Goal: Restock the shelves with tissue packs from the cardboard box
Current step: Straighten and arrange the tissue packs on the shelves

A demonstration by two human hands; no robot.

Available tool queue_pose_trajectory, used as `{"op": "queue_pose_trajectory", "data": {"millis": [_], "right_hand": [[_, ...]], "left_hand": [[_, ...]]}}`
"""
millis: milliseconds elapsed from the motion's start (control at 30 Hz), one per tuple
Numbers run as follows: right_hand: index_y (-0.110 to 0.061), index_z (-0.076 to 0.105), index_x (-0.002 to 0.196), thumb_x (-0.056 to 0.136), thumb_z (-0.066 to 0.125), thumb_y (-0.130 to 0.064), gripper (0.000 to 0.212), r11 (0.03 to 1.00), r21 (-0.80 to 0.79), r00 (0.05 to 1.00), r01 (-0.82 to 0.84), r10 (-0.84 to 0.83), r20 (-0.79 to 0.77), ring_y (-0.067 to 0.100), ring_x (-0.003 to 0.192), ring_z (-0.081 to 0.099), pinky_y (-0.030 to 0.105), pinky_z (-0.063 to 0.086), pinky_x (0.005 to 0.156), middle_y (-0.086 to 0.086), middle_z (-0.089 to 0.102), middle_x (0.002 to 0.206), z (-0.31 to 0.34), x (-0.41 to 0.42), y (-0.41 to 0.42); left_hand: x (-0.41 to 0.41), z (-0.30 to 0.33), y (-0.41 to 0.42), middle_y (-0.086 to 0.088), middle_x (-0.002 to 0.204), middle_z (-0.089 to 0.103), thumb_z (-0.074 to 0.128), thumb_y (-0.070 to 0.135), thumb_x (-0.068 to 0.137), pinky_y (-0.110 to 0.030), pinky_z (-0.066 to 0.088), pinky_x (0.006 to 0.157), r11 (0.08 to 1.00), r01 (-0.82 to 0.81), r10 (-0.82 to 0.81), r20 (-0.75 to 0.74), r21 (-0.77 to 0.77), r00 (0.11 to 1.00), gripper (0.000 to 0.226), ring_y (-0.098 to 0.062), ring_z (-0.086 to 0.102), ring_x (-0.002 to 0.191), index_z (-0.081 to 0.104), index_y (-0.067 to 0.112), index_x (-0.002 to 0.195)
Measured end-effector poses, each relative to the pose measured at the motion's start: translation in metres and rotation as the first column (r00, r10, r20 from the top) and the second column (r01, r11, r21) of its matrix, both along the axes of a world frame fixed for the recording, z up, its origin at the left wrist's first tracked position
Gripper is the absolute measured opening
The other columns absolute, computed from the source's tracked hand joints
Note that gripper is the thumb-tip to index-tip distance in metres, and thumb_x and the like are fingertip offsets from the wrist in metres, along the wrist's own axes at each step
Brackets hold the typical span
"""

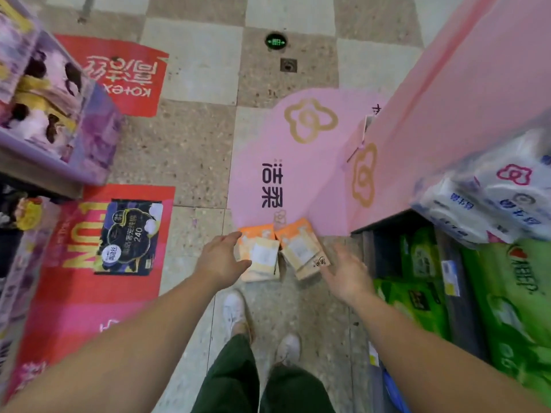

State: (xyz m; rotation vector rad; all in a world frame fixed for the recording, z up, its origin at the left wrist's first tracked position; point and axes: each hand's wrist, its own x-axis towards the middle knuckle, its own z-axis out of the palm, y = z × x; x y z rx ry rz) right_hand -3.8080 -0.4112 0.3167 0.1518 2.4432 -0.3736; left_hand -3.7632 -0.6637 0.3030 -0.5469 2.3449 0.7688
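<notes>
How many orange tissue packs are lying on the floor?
2: left pack by the left hand, right pack by the right hand. More may be hidden underneath.

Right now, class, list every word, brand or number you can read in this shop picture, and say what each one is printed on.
"Kotex": upside down on the red floor sticker.
"240": on the dark pack picture of the red and pink floor sticker.
"洁柔": on the pink floor sticker.
Blurred, unreadable: print on the orange tissue packs, the green packs, the white packs and the green round floor sign.
</notes>
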Motion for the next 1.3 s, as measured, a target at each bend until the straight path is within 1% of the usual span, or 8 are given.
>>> {"op": "queue_pose_trajectory", "data": {"millis": [367,700,800,867,1000,1100,1200,1300], "right_hand": [[-0.025,0.038,0.143,0.090,0.060,-0.032,0.058,0.974,-0.018,0.955,0.228,-0.220,0.199,0.028,0.117,0.051,0.036,0.044,0.095,0.007,0.048,0.136,-0.204,-0.036,-0.012],[-0.024,0.031,0.147,0.094,0.055,-0.032,0.059,0.986,-0.004,0.967,0.168,-0.164,0.196,0.030,0.125,0.045,0.037,0.042,0.095,0.010,0.038,0.144,-0.361,-0.058,-0.002],[-0.021,0.025,0.150,0.094,0.056,-0.030,0.064,0.964,-0.004,0.950,0.265,-0.260,0.173,0.031,0.124,0.047,0.037,0.042,0.094,0.011,0.034,0.148,-0.400,-0.062,0.001],[-0.016,0.021,0.151,0.091,0.062,-0.029,0.074,0.856,0.002,0.846,0.517,-0.511,0.150,0.032,0.124,0.048,0.037,0.043,0.095,0.012,0.035,0.149,-0.424,-0.064,0.002],[-0.008,0.028,0.141,0.082,0.073,-0.038,0.080,0.439,0.064,0.416,0.896,-0.882,0.224,0.034,0.123,0.048,0.037,0.042,0.094,0.015,0.042,0.142,-0.468,-0.068,-0.003],[-0.008,0.032,0.137,0.077,0.078,-0.040,0.081,0.366,0.042,0.348,0.930,-0.909,0.230,0.030,0.121,0.048,0.036,0.039,0.096,0.011,0.043,0.139,-0.487,-0.071,-0.006],[-0.012,0.052,0.109,0.077,0.080,-0.020,0.044,0.176,-0.115,0.205,0.978,-0.923,0.326,0.024,0.091,0.059,0.032,0.049,0.082,0.007,0.060,0.113,-0.483,-0.069,-0.005],[-0.012,0.062,0.104,0.078,0.077,-0.013,0.030,0.208,-0.150,0.253,0.966,-0.873,0.417,0.027,0.088,0.067,0.044,0.057,0.080,0.008,0.069,0.108,-0.458,-0.066,0.001]], "left_hand": [[-0.041,-0.201,0.003,-0.006,0.146,0.042,0.067,0.041,0.085,-0.039,0.036,0.108,0.998,-0.062,0.061,0.132,0.001,0.989,0.074,-0.028,0.039,0.133,0.032,0.024,0.148],[-0.061,-0.362,0.049,-0.004,0.147,0.037,0.064,0.039,0.088,-0.038,0.035,0.106,0.990,-0.141,0.135,0.155,0.029,0.979,0.072,-0.025,0.036,0.134,0.027,0.029,0.150],[-0.066,-0.401,0.060,-0.005,0.148,0.034,0.065,0.037,0.088,-0.040,0.036,0.105,0.980,-0.200,0.198,0.150,-0.003,0.969,0.076,-0.027,0.036,0.134,0.023,0.028,0.151],[-0.068,-0.425,0.066,-0.007,0.148,0.033,0.068,0.036,0.086,-0.043,0.036,0.105,0.956,-0.292,0.294,0.171,-0.037,0.940,0.083,-0.029,0.036,0.134,0.019,0.027,0.152],[-0.067,-0.462,0.075,-0.012,0.138,0.039,0.077,0.037,0.075,-0.048,0.043,0.099,0.898,-0.420,0.440,0.219,-0.133,0.871,0.087,-0.036,0.045,0.124,0.028,0.020,0.145],[-0.067,-0.473,0.076,-0.008,0.128,0.048,0.081,0.038,0.071,-0.045,0.048,0.091,0.871,-0.461,0.488,0.193,-0.168,0.851,0.079,-0.032,0.054,0.112,0.038,0.016,0.134],[-0.069,-0.466,0.072,-0.005,0.108,0.062,0.082,0.035,0.071,-0.041,0.052,0.082,0.857,-0.509,0.512,0.232,-0.077,0.827,0.061,-0.028,0.062,0.100,0.052,0.012,0.119],[-0.071,-0.436,0.066,-0.003,0.097,0.061,0.083,0.030,0.072,-0.039,0.054,0.080,0.827,-0.561,0.532,0.290,0.023,0.796,0.044,-0.025,0.061,0.091,0.060,0.011,0.104]]}}
